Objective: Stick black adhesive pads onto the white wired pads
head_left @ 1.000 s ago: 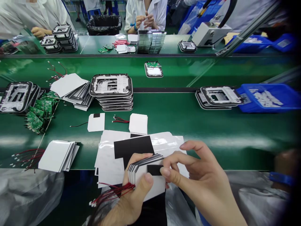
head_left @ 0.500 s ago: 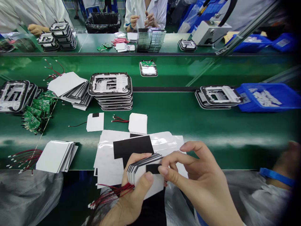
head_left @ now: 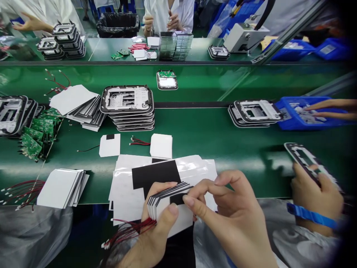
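Observation:
My left hand (head_left: 158,227) grips a fanned stack of white panels (head_left: 182,219) with dark edges, its thumb across the front one. Red and black wires (head_left: 131,229) hang from the stack's left side. A black strip (head_left: 177,198) lies on the front panel's upper part. At the strip's right end, my right hand (head_left: 223,208) pinches with thumb and index finger. Under the hands are white sheets (head_left: 122,197) bearing black pieces (head_left: 156,174). Beyond them lie one white panel with a black patch (head_left: 109,147) and a few plain ones with red wires (head_left: 161,146).
Left: wired panels (head_left: 57,188), green circuit boards (head_left: 36,137), more panels (head_left: 74,98) and stacked frames (head_left: 126,100). Right: frames (head_left: 255,111), a blue bin (head_left: 295,121) with another person's hand in it, and a nearby person's hand (head_left: 315,193) holding a frame. People work across the bench.
At the right, a person's hand has come in with a frame and another hand now reaches into the blue bin. The view has shifted slightly; my hands keep nearly the same pose.

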A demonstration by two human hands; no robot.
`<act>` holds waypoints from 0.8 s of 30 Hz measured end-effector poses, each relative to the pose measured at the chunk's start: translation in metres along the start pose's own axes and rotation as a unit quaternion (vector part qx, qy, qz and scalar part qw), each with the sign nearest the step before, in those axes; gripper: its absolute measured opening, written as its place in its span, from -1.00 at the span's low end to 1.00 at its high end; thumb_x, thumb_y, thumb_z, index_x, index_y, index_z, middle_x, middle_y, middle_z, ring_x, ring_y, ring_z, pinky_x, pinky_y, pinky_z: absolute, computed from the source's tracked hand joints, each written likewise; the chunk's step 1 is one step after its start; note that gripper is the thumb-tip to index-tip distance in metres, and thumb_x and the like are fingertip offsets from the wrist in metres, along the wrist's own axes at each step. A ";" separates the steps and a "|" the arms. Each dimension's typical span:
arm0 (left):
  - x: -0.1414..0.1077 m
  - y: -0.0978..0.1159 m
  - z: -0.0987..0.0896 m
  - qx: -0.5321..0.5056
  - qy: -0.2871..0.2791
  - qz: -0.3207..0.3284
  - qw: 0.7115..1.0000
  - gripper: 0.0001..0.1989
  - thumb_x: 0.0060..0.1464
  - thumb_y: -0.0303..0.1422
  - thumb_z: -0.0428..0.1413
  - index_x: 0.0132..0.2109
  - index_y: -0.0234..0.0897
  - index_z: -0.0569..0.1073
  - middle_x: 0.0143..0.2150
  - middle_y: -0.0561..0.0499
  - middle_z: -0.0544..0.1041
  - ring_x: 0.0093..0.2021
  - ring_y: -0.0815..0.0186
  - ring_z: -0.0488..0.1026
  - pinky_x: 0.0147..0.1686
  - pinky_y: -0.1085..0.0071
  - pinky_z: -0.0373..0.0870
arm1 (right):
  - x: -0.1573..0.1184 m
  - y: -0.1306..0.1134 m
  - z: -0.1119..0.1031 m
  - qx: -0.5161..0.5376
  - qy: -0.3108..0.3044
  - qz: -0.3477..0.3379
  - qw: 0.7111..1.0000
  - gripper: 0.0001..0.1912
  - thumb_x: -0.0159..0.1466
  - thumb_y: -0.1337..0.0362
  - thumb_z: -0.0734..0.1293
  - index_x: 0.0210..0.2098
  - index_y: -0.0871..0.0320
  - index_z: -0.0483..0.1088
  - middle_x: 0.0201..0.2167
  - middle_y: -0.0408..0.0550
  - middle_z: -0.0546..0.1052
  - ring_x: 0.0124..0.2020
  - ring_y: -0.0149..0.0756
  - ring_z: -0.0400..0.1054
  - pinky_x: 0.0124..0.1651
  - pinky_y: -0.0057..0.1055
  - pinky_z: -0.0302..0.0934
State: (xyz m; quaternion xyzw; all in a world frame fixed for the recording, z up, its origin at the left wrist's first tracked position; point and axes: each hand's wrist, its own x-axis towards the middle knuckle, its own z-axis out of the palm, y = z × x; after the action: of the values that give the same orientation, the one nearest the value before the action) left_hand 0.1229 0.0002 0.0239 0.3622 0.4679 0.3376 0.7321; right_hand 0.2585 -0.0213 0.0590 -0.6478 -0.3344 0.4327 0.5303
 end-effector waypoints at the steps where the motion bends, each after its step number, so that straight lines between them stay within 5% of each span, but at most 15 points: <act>1: 0.000 -0.001 0.000 0.001 0.003 0.000 1.000 -0.60 0.04 -0.04 0.16 -0.04 -0.13 0.43 -0.07 0.01 0.52 -0.03 0.15 0.42 -0.02 0.25 0.30 | 0.000 0.000 0.000 0.002 -0.001 -0.001 1.000 -0.56 0.17 0.26 0.44 -0.31 -0.02 0.02 -0.51 -0.29 0.52 -0.48 -0.35 0.30 -0.42 -0.42 0.21; 10: 0.001 -0.003 -0.002 0.009 -0.007 0.013 1.000 -0.61 0.07 -0.06 0.13 -0.02 -0.15 0.40 -0.05 -0.02 0.50 -0.01 0.13 0.42 0.06 0.19 0.28 | -0.001 -0.002 0.001 0.004 0.002 -0.004 1.000 -0.56 0.17 0.31 0.44 -0.33 0.00 0.01 -0.52 -0.27 0.53 -0.49 -0.38 0.31 -0.42 -0.46 0.23; 24: 0.004 -0.005 0.004 -0.023 0.026 0.047 0.998 -0.67 0.04 -0.12 0.19 -0.07 -0.14 0.47 -0.15 0.05 0.56 -0.11 0.26 0.47 -0.07 0.37 0.35 | 0.003 0.005 0.004 -0.035 0.012 -0.045 0.998 -0.60 0.18 0.32 0.42 -0.31 0.00 0.03 -0.54 -0.28 0.51 -0.50 -0.36 0.33 -0.42 -0.42 0.25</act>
State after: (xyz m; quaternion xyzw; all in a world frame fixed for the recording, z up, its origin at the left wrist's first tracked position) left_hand 0.1287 -0.0001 0.0196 0.3583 0.4614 0.3912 0.7111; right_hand 0.2559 -0.0186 0.0529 -0.6557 -0.3715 0.3884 0.5302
